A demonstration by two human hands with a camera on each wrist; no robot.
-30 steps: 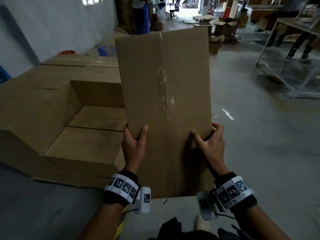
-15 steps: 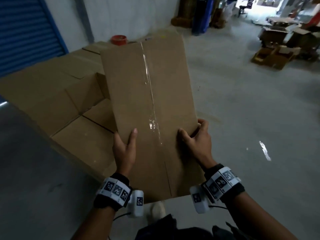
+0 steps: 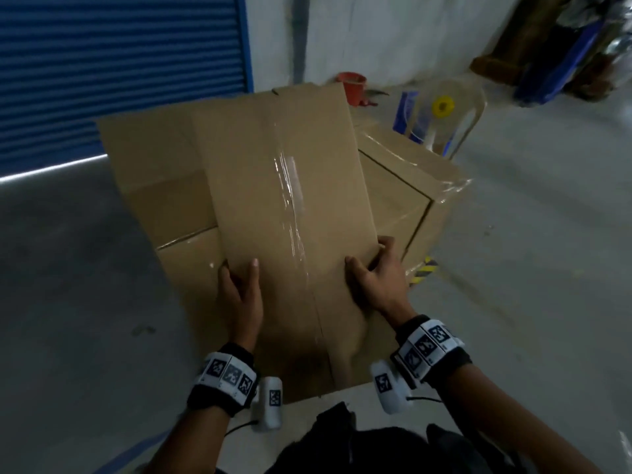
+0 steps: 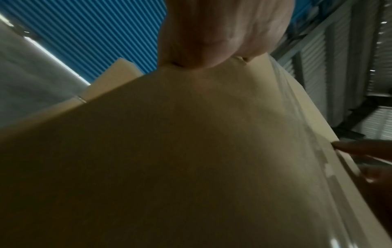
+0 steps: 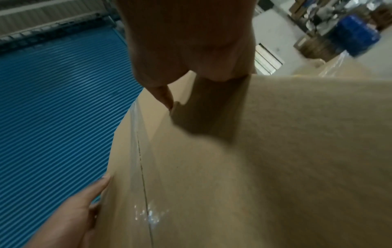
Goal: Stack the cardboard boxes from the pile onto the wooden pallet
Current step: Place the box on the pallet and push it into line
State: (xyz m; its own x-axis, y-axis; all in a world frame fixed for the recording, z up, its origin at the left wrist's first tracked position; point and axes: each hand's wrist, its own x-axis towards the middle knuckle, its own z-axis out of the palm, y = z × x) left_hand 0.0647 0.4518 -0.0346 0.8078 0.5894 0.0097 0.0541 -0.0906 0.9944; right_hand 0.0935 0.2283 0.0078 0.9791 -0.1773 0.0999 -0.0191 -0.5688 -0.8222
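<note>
I hold a brown cardboard box (image 3: 290,206), its top seam taped with clear tape, tilted in front of me. My left hand (image 3: 239,278) grips its left edge, thumb on the top face. My right hand (image 3: 371,265) grips the right edge the same way. Behind and under the box are stacked cardboard boxes (image 3: 154,186); the right one (image 3: 403,186) has plastic film over it. The left wrist view shows the box's side (image 4: 191,151) under my palm (image 4: 222,33). The right wrist view shows the taped face (image 5: 254,167) and my left hand (image 5: 80,209). No pallet shows.
A blue roller shutter (image 3: 119,63) fills the back left. A red bucket (image 3: 352,83) and a pale plastic chair (image 3: 444,114) stand behind the stack. A yellow-black striped strip (image 3: 424,270) shows at the stack's foot. Grey concrete floor (image 3: 530,251) lies to either side.
My view has swung left, from the open hall to the blue shutter. The box has come along in both hands, now over the stack. Both grips are the same.
</note>
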